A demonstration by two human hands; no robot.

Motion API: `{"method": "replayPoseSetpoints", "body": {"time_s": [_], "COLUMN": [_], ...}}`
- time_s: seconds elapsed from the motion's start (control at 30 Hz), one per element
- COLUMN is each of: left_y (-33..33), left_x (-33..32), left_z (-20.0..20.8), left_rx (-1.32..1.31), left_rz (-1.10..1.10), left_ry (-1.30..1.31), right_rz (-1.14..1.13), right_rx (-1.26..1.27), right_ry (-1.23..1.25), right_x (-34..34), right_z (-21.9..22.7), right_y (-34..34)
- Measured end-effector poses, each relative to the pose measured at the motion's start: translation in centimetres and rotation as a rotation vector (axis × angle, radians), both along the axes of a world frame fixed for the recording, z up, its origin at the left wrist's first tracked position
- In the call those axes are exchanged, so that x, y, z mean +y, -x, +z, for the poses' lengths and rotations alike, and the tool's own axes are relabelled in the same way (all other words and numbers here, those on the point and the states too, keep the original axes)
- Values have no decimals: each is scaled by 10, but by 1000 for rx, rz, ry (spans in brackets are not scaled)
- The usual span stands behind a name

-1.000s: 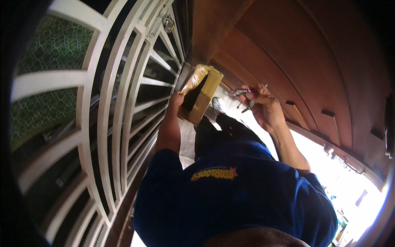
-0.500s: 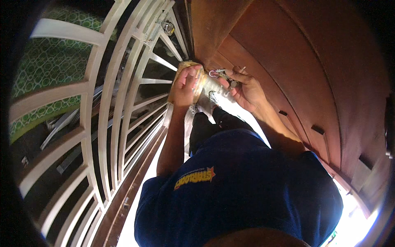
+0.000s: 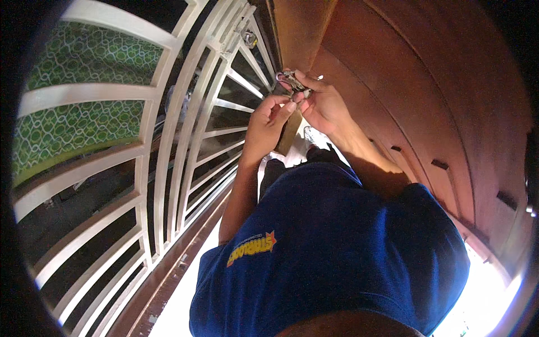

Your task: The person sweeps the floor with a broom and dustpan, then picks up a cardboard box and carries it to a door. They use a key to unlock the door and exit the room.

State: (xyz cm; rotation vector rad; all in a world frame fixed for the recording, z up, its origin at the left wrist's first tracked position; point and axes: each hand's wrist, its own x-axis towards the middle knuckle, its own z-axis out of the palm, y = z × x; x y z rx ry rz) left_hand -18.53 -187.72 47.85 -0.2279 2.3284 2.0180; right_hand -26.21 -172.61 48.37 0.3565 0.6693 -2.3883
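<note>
A bunch of keys [image 3: 293, 81] with a pinkish ring or clip hangs in my right hand [image 3: 323, 104], whose fingers are closed round it. My left hand [image 3: 269, 121] meets it from the left, thumb and forefinger pinching at the lower keys. Which single key is between those fingertips is too small to tell. Below the left hand a yellowish-brown flat packet [image 3: 289, 133] hangs down, partly hidden by that hand; how it is held does not show. Beyond both hands, on the gate's latch, sits a padlock [image 3: 249, 38].
A white barred metal gate [image 3: 147, 121] stands close on my left, with green patterned cloth [image 3: 84, 121] behind its bars. A reddish-brown panelled door or wall [image 3: 404, 84] curves along my right. My shoes [image 3: 314, 136] show below the hands.
My left hand has moved right and up to the keys, from the front of the packet. My right hand has risen a little with the keys. The packet now hangs lower.
</note>
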Motion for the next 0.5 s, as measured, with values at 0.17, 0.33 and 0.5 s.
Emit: {"method": "replayPoseSetpoints", "body": {"time_s": [0.17,0.33,0.5], "left_y": [-17,-10,31], "left_x": [-45,-77,-80], "left_z": [5,13,8], "left_rx": [42,211,173], "left_rz": [-31,-135,-100], "left_ry": [219,541,500], "right_rz": [-74,-48,390], "right_rx": [55,686,679], "right_ry": [-146,-712,-694], "right_x": [-21,-26,-42], "right_z": [-2,-11,-28], "right_y": [-22,-37,-32]}}
